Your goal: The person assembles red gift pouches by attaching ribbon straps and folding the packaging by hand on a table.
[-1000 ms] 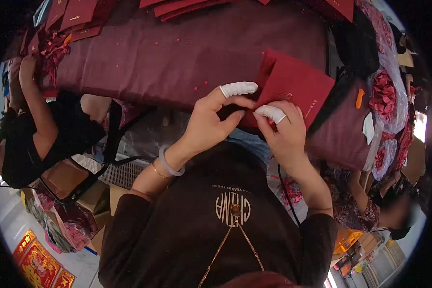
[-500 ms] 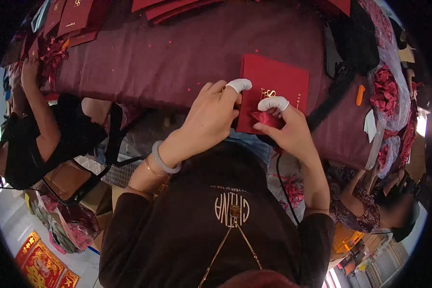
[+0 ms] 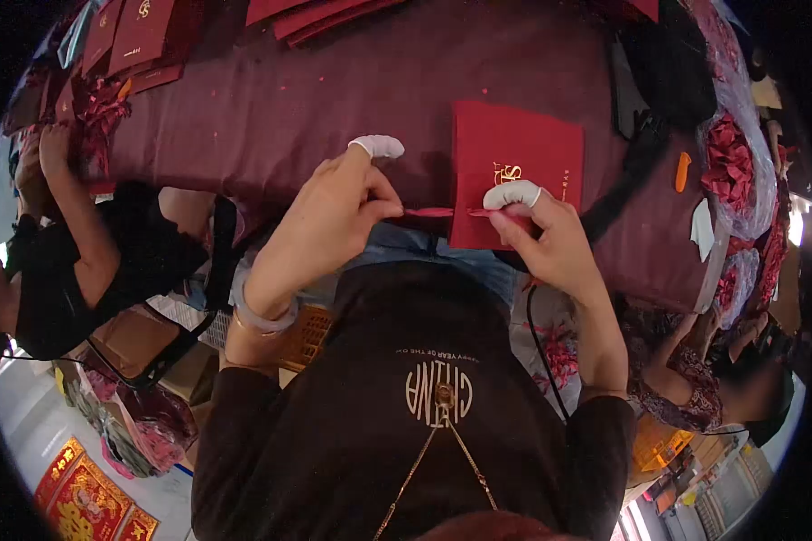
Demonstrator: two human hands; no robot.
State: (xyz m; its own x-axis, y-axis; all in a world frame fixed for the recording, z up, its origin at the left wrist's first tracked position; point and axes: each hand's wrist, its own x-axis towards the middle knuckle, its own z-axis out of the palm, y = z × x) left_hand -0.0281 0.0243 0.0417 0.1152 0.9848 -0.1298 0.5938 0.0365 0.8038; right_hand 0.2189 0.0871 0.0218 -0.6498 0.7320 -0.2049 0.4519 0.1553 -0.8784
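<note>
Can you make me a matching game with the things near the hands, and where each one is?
Things:
1. red strip
2. red card with gold print
3. orange tool
4. white finger cot

Places:
A. on the tip of the left hand's index finger
B. flat on the maroon cloth, under the right hand's fingertip
C. pinched between the left hand's fingers
D. on the cloth, far to the right, apart from both hands

Pairs: 1-C, 2-B, 3-D, 4-A
</note>
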